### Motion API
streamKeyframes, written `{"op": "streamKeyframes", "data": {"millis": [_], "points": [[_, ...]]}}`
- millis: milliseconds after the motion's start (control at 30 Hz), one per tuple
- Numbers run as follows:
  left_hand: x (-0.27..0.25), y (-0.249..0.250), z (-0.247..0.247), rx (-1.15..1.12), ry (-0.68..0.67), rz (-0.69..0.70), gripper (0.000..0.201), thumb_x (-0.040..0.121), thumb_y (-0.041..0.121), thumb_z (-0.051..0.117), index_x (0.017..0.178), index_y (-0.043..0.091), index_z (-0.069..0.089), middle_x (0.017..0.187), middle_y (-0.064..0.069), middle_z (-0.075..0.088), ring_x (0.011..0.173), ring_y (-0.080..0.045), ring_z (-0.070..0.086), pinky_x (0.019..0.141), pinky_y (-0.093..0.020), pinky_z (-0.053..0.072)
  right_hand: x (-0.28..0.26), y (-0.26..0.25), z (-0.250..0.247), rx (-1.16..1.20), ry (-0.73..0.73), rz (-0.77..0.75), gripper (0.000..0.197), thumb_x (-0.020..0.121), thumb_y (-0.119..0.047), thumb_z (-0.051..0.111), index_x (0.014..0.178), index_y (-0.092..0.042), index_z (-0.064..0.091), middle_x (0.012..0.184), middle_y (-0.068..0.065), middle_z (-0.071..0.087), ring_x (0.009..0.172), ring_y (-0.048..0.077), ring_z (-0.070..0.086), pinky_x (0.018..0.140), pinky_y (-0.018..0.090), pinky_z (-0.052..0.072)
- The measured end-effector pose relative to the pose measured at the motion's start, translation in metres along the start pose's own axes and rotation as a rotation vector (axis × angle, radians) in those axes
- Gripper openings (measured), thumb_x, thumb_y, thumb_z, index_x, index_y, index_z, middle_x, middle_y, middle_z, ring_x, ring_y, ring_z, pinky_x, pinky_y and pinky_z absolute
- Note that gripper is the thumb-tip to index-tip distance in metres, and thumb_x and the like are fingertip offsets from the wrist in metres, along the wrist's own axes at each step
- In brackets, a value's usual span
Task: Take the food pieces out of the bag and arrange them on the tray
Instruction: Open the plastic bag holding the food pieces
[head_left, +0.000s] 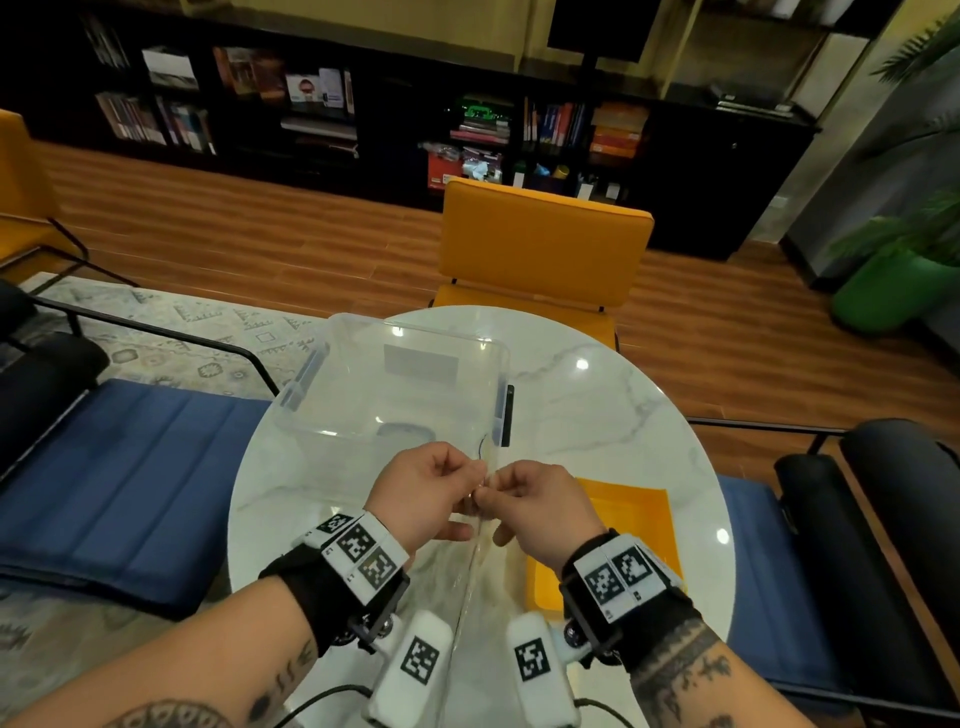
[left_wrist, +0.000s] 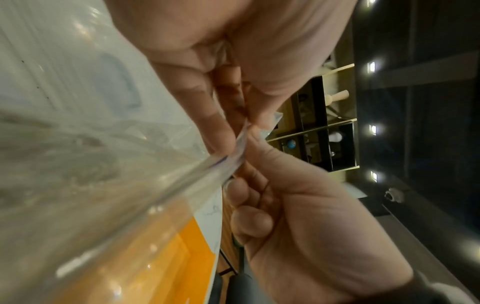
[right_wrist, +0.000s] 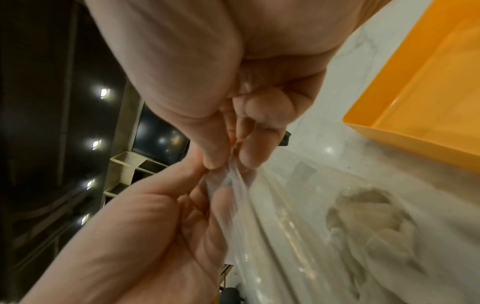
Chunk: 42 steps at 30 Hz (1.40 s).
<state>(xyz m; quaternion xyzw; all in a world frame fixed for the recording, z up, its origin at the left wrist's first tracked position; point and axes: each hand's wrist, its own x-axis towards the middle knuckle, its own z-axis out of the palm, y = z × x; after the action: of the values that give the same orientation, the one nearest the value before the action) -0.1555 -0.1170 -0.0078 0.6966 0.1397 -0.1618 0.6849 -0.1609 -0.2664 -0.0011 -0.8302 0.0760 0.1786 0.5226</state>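
A clear plastic bag (head_left: 467, 582) hangs above the white marble table (head_left: 597, 405), held up by its top edge. My left hand (head_left: 467, 486) and my right hand (head_left: 498, 491) pinch that edge from opposite sides, fingertips almost touching. The right wrist view shows pale, beige food pieces (right_wrist: 363, 216) low inside the bag (right_wrist: 272, 226); the right hand's thumb and finger (right_wrist: 228, 162) squeeze the film. In the left wrist view the bag's rim (left_wrist: 233, 156) runs between both hands. The orange tray (head_left: 628, 525) lies flat on the table just right of my right hand, with nothing visible on it.
A large clear plastic box (head_left: 322, 364) stands on the table beyond my hands, with a dark slim object (head_left: 509, 415) by its right wall. An orange chair (head_left: 540, 244) faces the table's far side. Blue cushioned seats (head_left: 130, 467) flank the table.
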Motion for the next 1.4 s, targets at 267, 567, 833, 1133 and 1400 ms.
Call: {"op": "streamKeyframes", "data": {"millis": [267, 567, 833, 1133, 1400], "points": [[-0.007, 0.005, -0.014, 0.292, 0.081, 0.035, 0.022, 0.086, 0.037, 0.072, 0.095, 0.019, 0.063, 0.09, -0.006, 0.07, 0.076, -0.019, 0.071, 0.05, -0.028, 0.055, 0.004, 0.006, 0.001, 0.197, 0.163, 0.032, 0.007, 0.087, -0.01, 0.064, 0.084, -0.004, 0.065, 0.067, 0.008, 0.069, 0.054, 0.02, 0.068, 0.052, 0.03, 0.052], [-0.019, -0.008, -0.018, 0.382, 0.041, -0.017, 0.016, 0.087, 0.021, 0.066, 0.077, 0.009, 0.066, 0.072, -0.012, 0.072, 0.05, -0.013, 0.062, 0.047, -0.023, 0.048, -0.008, 0.002, 0.016, 0.271, 0.044, 0.092, 0.03, 0.087, -0.033, 0.073, 0.097, -0.009, 0.058, 0.08, 0.01, 0.068, 0.057, 0.024, 0.068, 0.047, 0.028, 0.05], [-0.012, -0.01, -0.03, 0.189, 0.184, 0.014, 0.016, 0.094, 0.015, 0.059, 0.082, 0.005, 0.064, 0.072, -0.009, 0.069, 0.053, -0.023, 0.066, 0.049, -0.027, 0.05, -0.006, 0.013, 0.007, 0.209, 0.024, 0.142, 0.019, 0.093, -0.019, 0.06, 0.079, -0.008, 0.054, 0.064, 0.005, 0.068, 0.051, 0.023, 0.063, 0.044, 0.025, 0.04], [-0.024, -0.007, -0.022, 0.227, 0.098, -0.02, 0.021, 0.089, 0.031, 0.068, 0.088, 0.011, 0.064, 0.073, -0.005, 0.066, 0.055, -0.019, 0.059, 0.047, -0.027, 0.046, -0.014, 0.006, 0.022, 0.264, -0.222, 0.123, 0.018, 0.095, -0.022, 0.06, 0.084, -0.009, 0.056, 0.067, 0.005, 0.068, 0.05, 0.019, 0.063, 0.039, 0.021, 0.037], [-0.037, -0.012, -0.037, 0.242, 0.066, -0.143, 0.012, 0.092, 0.011, 0.053, 0.084, 0.005, 0.059, 0.075, -0.011, 0.074, 0.058, -0.024, 0.068, 0.047, -0.026, 0.044, -0.005, 0.026, 0.009, 0.273, -0.105, 0.139, 0.013, 0.093, -0.011, 0.061, 0.086, -0.006, 0.052, 0.066, 0.01, 0.069, 0.05, 0.022, 0.062, 0.041, 0.023, 0.038]]}}
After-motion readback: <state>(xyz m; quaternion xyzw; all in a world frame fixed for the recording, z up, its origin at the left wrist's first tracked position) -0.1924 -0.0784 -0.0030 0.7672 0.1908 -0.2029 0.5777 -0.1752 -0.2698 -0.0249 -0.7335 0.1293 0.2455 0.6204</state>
